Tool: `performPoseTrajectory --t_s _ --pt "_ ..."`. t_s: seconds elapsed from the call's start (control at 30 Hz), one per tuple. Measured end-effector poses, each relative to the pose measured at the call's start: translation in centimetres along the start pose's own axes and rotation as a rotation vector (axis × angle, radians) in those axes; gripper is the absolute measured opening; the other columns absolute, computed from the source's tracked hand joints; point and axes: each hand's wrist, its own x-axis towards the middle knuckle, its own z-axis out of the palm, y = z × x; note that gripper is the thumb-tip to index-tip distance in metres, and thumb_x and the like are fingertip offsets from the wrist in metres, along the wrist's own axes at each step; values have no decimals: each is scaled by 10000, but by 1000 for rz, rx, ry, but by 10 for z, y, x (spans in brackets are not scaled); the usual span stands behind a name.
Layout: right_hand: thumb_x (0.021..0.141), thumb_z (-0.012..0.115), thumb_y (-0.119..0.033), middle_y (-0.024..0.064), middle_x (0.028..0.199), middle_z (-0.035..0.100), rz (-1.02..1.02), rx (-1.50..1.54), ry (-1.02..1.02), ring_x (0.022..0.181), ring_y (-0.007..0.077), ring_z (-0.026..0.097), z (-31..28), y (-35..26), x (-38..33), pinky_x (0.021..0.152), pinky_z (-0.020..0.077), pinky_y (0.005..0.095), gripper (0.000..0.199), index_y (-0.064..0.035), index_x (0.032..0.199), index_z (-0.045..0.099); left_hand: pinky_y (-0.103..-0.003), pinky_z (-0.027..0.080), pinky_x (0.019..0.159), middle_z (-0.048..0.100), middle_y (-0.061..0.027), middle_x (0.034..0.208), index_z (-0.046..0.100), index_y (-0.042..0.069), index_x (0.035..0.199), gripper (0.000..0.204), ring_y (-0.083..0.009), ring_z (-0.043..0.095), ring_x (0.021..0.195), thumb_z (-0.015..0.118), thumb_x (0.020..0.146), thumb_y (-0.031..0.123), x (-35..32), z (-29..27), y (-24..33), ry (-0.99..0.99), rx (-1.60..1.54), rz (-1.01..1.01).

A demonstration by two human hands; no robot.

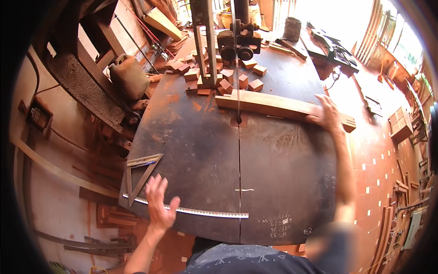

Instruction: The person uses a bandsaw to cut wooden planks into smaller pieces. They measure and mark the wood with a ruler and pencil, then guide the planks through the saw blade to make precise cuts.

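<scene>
My right hand [326,115] spans the right part of a long wooden beam [278,105], thumb on its near side and fingers over its far side. The beam lies across the dark metal table of a band saw [196,137]. The thin upright saw blade [237,68] crosses in front of the beam's left part; whether they touch I cannot tell. Over a white ruler [214,213] near the front edge, my left hand [159,203] is open, fingers spread, holding nothing. Beside it lies a wooden set square [132,185] with a blue pen [143,164] on it.
Several small wooden blocks [243,82] lie around the upright metal guide post [207,55] beyond the beam. A blade guide with rollers [238,44] hangs above. At the left stands a dusty jerrycan [128,77]; a dark can [292,29] is at the far right.
</scene>
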Motion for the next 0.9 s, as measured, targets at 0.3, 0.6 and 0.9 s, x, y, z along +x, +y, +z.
performPoseTrajectory --t_s 0.3,0.6,0.9 --pt "590 1044 -521 158 1191 821 215 46 -140 1091 337 782 -17 97 -24 1029 592 439 912 -29 1308 769 -639 218 1314 640 -150 1513 708 113 1345 547 -425 484 1511 516 1066 543 -87 38 20 39 109 94" --pt "590 1018 -596 131 1242 756 12 102 -151 1197 346 706 33 18 45 1049 554 472 872 -55 1240 801 -635 258 1304 658 -143 1496 738 131 1272 521 -419 508 1493 488 1051 532 -88 37 19 32 144 85" --pt "759 942 -531 185 1197 765 -269 152 -166 1204 388 686 40 -29 83 1075 528 494 741 -4 1245 758 -649 269 1299 661 -137 1498 750 134 1235 489 -421 516 1482 496 1024 495 -87 40 19 41 136 69"
